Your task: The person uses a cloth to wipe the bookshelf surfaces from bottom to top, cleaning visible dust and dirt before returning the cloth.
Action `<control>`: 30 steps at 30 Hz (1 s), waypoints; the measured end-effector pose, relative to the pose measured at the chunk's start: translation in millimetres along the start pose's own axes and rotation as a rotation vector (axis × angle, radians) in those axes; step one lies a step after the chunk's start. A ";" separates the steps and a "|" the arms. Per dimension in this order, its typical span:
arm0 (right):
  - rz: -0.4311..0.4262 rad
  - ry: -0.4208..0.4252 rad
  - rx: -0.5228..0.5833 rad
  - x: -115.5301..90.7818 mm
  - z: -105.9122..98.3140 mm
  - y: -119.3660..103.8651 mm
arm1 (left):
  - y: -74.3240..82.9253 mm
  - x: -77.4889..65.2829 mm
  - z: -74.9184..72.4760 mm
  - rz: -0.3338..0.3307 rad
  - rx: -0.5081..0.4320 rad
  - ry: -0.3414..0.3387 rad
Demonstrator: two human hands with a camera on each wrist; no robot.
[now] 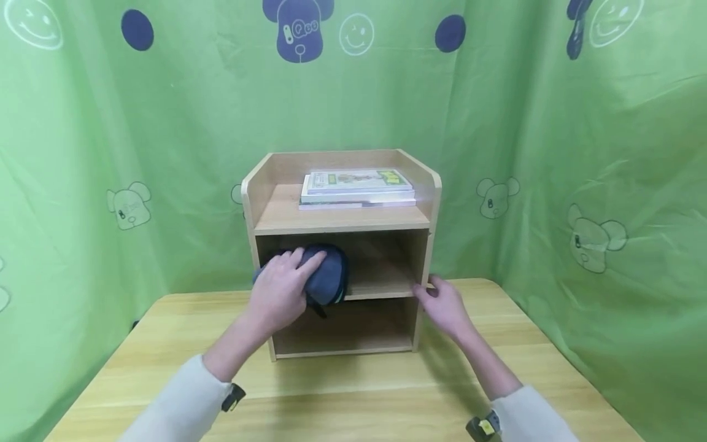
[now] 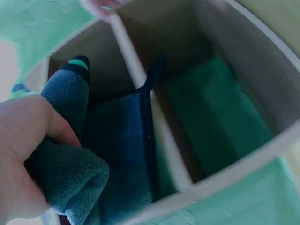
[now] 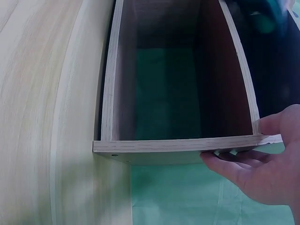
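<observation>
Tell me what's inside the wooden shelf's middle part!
On the right, bare board shows. A blue fabric item, held in the left hand, blocks the left side, so I can't see what's behind it.

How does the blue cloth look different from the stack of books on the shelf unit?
The blue cloth is dark and soft-looking; the stack of books is mostly pale and straight-edged. The cloth is gripped in the left hand, while the books lie flat, untouched. The cloth is at the middle compartment; the books sit on the top shelf.
</observation>
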State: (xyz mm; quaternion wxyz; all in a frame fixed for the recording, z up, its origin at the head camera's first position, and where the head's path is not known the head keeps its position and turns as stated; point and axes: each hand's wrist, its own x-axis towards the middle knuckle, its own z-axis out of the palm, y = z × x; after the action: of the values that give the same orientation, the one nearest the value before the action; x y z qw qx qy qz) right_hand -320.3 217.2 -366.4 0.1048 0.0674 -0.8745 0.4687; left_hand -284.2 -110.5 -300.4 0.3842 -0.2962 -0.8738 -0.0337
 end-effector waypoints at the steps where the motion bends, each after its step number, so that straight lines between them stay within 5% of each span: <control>1: 0.001 0.000 -0.002 -0.2 0.1 0.1 | -2.8 -3.2 5.4 0.005 0.037 -0.017; 8: 0.005 -0.005 -0.013 -0.4 0.1 0.4 | -7.0 -24.2 34.4 -0.023 0.143 -0.100; 18: -0.027 -0.024 -0.013 -5.6 2.8 3.7 | 14.3 -27.7 33.1 -0.228 0.030 -0.207; 26: 0.018 -0.074 -0.077 -12.4 13.0 10.5 | 18.4 -25.7 35.2 -0.268 -0.034 -0.190; 30: 0.039 -0.039 -0.099 -11.5 20.4 16.6 | 19.4 -24.4 37.0 -0.293 -0.075 -0.270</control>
State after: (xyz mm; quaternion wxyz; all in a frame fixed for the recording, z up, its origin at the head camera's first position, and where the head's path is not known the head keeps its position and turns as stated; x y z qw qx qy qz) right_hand -315.2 209.6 -393.5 0.0817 0.0543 -0.8998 0.4252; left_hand -284.8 -95.9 -346.5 0.2435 -0.1819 -0.9492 -0.0817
